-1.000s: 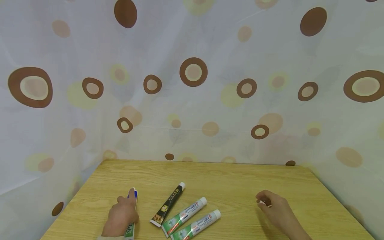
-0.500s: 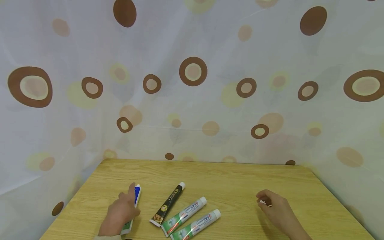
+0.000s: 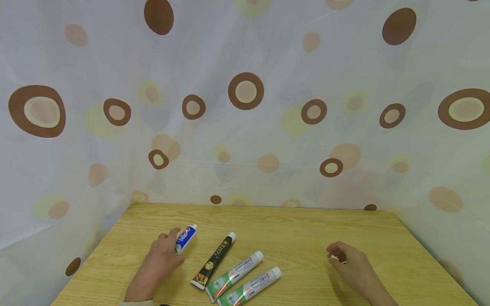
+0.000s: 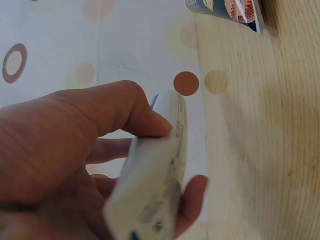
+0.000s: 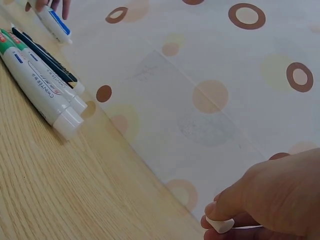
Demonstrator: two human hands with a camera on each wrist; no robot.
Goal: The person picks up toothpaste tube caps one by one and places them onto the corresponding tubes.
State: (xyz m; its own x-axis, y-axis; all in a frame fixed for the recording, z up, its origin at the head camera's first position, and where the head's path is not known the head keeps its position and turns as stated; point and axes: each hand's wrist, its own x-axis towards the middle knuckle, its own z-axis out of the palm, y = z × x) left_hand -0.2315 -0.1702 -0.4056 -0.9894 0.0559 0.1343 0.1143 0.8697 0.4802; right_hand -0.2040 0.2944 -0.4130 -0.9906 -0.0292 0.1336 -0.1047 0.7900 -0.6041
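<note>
My left hand [image 3: 162, 259] holds a blue-and-white toothpaste tube [image 3: 186, 238] over the left part of the table, its narrow white tip pointing away to the right. In the left wrist view the thumb presses the tube's pale back [image 4: 150, 185], with fingers on the other side. On the right, my right hand [image 3: 354, 265] pinches a small white cap [image 5: 220, 225] between thumb and fingers. A black toothpaste tube [image 3: 215, 260] lies just right of the left hand. Beside it are two green-and-white toothpaste tubes [image 3: 240, 271], [image 3: 255, 286], laid side by side at a slant.
The wooden table [image 3: 298, 238] ends at the back against a pale curtain [image 3: 268, 127] printed with brown and yellow dots. This curtain also rises along the left and right sides.
My left hand has raised the blue-and-white tube from the table and swung it rightward, its tip now nearer the black tube. The right hand stays in place with the cap.
</note>
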